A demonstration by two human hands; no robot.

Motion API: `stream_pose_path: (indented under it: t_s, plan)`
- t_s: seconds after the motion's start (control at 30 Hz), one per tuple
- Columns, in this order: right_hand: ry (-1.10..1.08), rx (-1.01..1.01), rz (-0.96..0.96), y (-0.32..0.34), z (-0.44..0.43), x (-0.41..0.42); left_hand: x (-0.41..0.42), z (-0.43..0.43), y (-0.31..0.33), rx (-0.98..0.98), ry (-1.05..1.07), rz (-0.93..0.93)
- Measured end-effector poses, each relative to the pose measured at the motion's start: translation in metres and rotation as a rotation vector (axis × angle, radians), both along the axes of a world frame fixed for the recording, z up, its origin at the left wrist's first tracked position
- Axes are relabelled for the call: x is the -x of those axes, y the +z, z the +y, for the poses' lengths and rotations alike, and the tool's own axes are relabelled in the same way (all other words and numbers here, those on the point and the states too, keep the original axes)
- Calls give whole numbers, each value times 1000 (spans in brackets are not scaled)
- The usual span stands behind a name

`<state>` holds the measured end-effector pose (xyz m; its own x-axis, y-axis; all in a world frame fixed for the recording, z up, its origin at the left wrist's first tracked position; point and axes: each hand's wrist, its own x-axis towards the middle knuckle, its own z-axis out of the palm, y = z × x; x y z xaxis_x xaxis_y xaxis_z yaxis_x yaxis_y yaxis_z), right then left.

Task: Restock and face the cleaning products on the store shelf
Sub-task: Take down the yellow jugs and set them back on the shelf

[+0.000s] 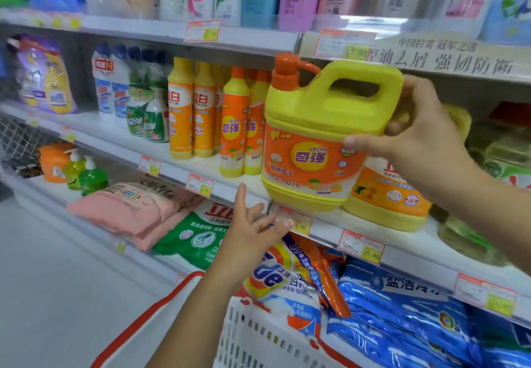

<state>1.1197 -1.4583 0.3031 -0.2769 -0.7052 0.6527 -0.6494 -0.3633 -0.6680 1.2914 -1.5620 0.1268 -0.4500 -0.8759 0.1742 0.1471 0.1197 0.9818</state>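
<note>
Yellow detergent jug [321, 126] is gripped by right hand [416, 137] at shelf [408, 255] front.

The yellow jug [313, 149] says KEON and 奇强 on its orange label. Upper price tag [344, 44] on the right reads 12.00, lower price tag [362, 245] 10.00, blue bag [408, 304] 盐洁.

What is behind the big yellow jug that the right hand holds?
A second yellow jug with an orange label stands behind it to the right, partly covered. The held jug and right hand cover the shelf straight behind.
</note>
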Motion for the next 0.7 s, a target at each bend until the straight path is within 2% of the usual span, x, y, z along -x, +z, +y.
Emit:
stream_pose_path:
  t_s: [0.07,0.2,0.27,0.47,0.6,0.7]
  plan:
    - [84,-30,-97,-4,15,-1,-9,1,8,-32,-26,34]
    - [199,-179,-212,-49,24,-5,-37,12,2,-26,-200,-208]
    - [222,-255,-273,-76,24,-6,-47,21,-17,-96,-220,-250]
    - [147,-515,-185,-129,17,-10,-73,20,-66,-189,-81,-262]
    - [235,-683,-351,-135,16,-12,-98,10,-70,-252,-116,-299]
    - [223,-740,-529,-133,23,-11,-113,9,-65,-294,-263,-331]
